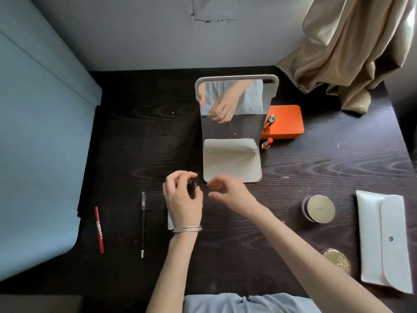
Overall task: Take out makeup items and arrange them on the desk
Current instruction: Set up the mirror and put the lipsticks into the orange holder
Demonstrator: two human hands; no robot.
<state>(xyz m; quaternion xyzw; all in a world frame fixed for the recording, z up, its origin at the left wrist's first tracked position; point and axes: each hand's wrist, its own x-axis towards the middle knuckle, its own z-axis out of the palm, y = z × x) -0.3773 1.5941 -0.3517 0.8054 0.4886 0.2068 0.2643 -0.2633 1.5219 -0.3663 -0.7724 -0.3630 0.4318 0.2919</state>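
We see the left hand curled around a small dark makeup item, held just above the desk in front of the mirror. The right hand hovers just beside it, fingers loosely bent and holding nothing. A red pencil and a thin black pencil lie apart to the left; a round jar, a gold compact and a white pouch sit to the right.
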